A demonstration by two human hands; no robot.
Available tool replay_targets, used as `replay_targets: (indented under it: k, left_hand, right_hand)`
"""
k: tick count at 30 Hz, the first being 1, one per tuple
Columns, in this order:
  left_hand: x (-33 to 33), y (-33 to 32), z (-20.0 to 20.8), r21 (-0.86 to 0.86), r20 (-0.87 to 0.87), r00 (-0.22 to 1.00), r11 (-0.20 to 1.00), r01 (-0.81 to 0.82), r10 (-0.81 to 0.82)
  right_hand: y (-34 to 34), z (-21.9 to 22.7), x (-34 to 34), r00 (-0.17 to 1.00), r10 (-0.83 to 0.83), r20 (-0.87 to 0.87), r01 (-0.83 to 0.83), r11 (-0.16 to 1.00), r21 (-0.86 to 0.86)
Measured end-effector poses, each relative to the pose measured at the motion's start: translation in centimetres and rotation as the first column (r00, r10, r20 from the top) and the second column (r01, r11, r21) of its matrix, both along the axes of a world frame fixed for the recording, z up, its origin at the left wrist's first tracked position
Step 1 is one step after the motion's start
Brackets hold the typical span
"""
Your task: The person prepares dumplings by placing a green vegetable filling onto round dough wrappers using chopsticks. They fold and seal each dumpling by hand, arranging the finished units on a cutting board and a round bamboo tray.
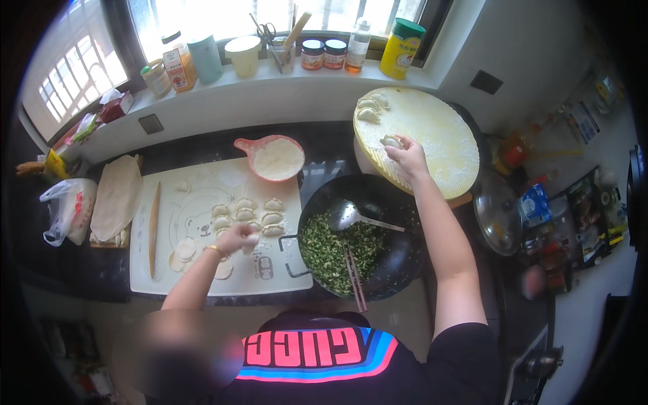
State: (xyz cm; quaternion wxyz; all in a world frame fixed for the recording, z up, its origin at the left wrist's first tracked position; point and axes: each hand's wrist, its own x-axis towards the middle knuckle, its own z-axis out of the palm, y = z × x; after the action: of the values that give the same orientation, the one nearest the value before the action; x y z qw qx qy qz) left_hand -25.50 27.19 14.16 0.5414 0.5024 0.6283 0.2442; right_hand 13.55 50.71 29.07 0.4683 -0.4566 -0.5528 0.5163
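Note:
My right hand (408,160) reaches over the round, floured yellow tray (439,152) at the right, its fingertips pinching a folded dumpling (391,141). Several finished dumplings (368,113) sit at the tray's far left edge. Above the white mat (202,280), my left hand (235,239) is closed, with a pale piece of dough (250,241) at its fingertips; whether it is a folded dumpling is too blurred to tell. Just beyond that hand, dumplings (272,218) stand in short rows. Round dough wrappers (183,252) lie to its left.
A black wok (408,253) holds chopped green filling (324,250), a metal spoon (354,217) and chopsticks (354,277). A pink bowl of flour (278,159) is behind the mat, a rolling pin (154,226) on its left. Jars (312,55) line the windowsill.

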Motion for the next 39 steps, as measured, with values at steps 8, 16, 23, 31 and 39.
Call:
replay_targets:
  k: [8,16,23,31,39]
  left_hand:
    - [10.0,13.2,13.0,-0.137,0.729,0.684,0.987,0.086,0.042]
    - [19.4,27.1,17.6,0.496,-0.245,0.940,0.803,0.331,-0.236]
    - [21.6,31.2,15.8,0.582,-0.409,0.904,0.727,0.365,-0.127]
    - [21.8,31.0,14.7,0.701,-0.507,0.861,0.599,0.388,0.034]
    - [23.3,26.5,12.7,0.925,-0.145,0.897,0.379,-0.027,0.418]
  right_hand:
    - [-3.3,0.1,4.0,0.997,-0.033,-0.073,0.032,0.999,-0.016]
    - [-6.6,0.9,6.6,0.997,-0.067,-0.042,0.066,0.997,-0.031]
    - [-7.2,1.9,10.7,0.993,-0.106,-0.059,0.105,0.994,-0.015]
    - [-1.9,0.8,11.0,0.995,-0.035,0.092,0.035,0.999,0.006]
    - [12.0,-0.1,6.4,0.981,-0.180,0.076,0.183,0.982,-0.037]
